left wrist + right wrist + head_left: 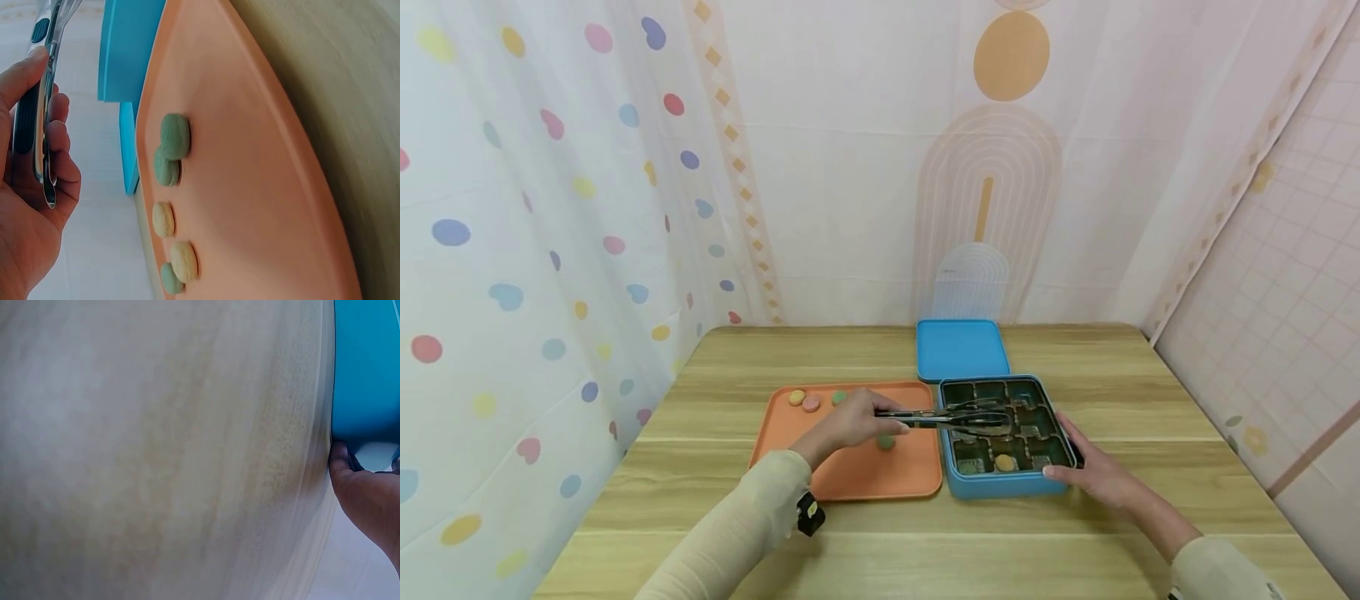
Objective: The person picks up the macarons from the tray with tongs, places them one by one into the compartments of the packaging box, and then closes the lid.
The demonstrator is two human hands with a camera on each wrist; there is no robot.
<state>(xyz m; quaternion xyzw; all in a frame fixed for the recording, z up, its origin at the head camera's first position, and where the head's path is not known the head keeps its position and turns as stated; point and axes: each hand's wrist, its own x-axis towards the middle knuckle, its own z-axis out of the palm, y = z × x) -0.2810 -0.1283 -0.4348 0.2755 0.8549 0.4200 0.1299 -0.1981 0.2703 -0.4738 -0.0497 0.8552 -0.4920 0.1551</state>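
Observation:
My left hand (856, 419) grips a pair of metal tongs (917, 417) with dark grips, thumb on one arm and fingers curled round the other. The tongs' heads reach over a blue box (1007, 486) with a dark divided insert; I cannot tell whether they pinch anything. A yellow macaron (1004, 462) sits in the front middle compartment. At the box's front right corner, my right hand (1093, 473) holds the side, thumb at the front (339, 456). Under my left hand lies an orange tray (880, 483) with green macarons (175, 135), yellow macarons (184, 261) and a pink macaron (811, 404).
A flat blue lid (962, 350) lies behind the box on the wooden table (865, 550). Box and tray stand side by side, close together. Patterned curtains (842, 167) hang behind the table and along its sides.

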